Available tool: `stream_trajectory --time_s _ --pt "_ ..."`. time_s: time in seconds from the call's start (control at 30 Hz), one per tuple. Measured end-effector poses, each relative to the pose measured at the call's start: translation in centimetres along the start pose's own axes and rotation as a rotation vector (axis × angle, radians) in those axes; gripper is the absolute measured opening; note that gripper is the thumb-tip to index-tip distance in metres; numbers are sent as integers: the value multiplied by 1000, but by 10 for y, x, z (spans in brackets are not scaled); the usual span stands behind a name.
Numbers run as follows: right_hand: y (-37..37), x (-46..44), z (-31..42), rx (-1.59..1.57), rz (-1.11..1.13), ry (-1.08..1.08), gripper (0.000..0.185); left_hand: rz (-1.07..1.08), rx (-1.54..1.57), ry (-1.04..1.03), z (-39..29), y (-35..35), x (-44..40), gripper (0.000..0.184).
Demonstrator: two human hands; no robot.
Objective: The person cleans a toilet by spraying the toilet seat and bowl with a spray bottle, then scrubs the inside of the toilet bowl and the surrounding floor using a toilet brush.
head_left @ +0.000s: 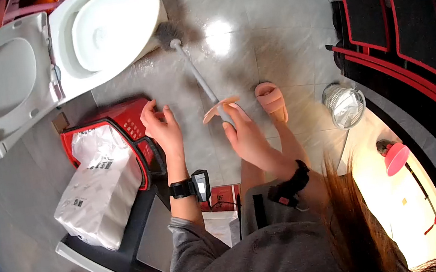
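My right hand (246, 138) is wrapped round the handle of a toilet brush (196, 73), just below its flat pinkish disc. The brush's dark bristle head is tilted up and away, beside the outer rim of the white toilet (155, 12); I cannot tell whether they touch. My left hand (162, 125) is raised with its fingers loosely curled and apart, holding nothing. It is near the red basket. The toilet's grey seat and lid (6, 76) are flipped back to the left.
A red basket (122, 115) with a white plastic-wrapped pack (104, 189) stands at the left. On the right are a small wastebasket (344, 105) and a black rack with red edges (364, 12). A pink slipper (270, 98) is on my foot, on the grey tiled floor.
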State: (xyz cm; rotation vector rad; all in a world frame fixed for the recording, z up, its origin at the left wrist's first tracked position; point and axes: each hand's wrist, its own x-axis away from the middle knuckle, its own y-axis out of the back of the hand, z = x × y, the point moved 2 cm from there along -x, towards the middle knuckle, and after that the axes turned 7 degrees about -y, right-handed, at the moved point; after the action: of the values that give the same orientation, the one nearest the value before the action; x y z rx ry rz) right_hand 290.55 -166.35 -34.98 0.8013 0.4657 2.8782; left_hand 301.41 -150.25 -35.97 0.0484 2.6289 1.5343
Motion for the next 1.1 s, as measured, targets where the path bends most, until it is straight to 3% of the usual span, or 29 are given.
stream_trajectory --time_s 0.1,0.23,0.4,0.47,0.63,0.7,0.73,0.77,0.87,1.0,1.1 --pt "-4 -14 5 -9 102 -186 38 -32 -15 -10 7 3 10 30" --pt "-31 -62 -8 107 55 -156 39 -60 29 46 22 5 21 31" --pt "-65 -151 -34 -15 -59 -90 39 -70 2 75 44 7 33 31" --pt "-60 -168 -33 21 42 -297 36 -108 -95 57 52 14 39 30" --pt "0 -125 6 275 118 -144 39 -201 -214 99 81 53 68 33" --pt "16 -106 25 386 163 -98 41 -214 -407 180 97 68 86 36" --pt "21 -96 35 377 235 -117 39 -193 -350 348 113 72 98 42" --pt "23 -88 43 368 311 -135 38 -217 -353 371 126 73 108 42" --pt "16 -72 63 442 437 -156 36 14 -403 563 158 69 134 51" --pt "2 -78 58 589 451 -72 32 -63 -578 461 161 72 132 46" --pt "-1 -86 46 647 428 10 32 -9 -367 623 175 76 124 43"
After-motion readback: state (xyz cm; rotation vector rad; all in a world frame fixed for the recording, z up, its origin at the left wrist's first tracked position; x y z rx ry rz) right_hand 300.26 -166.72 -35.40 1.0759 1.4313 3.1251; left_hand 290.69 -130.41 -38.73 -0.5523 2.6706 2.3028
